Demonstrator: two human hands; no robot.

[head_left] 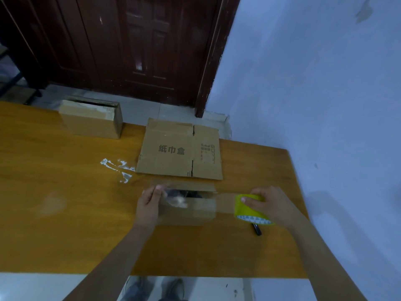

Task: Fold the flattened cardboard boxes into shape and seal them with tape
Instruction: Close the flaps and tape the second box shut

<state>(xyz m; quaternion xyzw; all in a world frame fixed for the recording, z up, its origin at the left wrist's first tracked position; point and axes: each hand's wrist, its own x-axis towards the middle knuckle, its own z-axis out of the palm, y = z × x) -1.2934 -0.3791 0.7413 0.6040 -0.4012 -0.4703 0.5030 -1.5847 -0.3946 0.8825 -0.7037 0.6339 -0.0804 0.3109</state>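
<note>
A small folded cardboard box [186, 213] stands on the wooden table [65, 213] in front of me, its top partly open and dark inside. My right hand [269, 203] grips a yellow-green roll of clear tape [249, 210] just right of the box. A clear strip of tape [195, 198] stretches from the roll leftward over the box top. My left hand [149, 203] pinches the strip's free end at the box's left edge. A flattened cardboard box [180, 151] with printed characters lies behind it.
A folded, taped box [92, 118] stands at the table's far left edge. Scraps of clear tape [119, 168] stick to the tabletop left of the flat box. A dark pen-like object [257, 229] lies under the roll. A blue wall is at right, a dark door behind.
</note>
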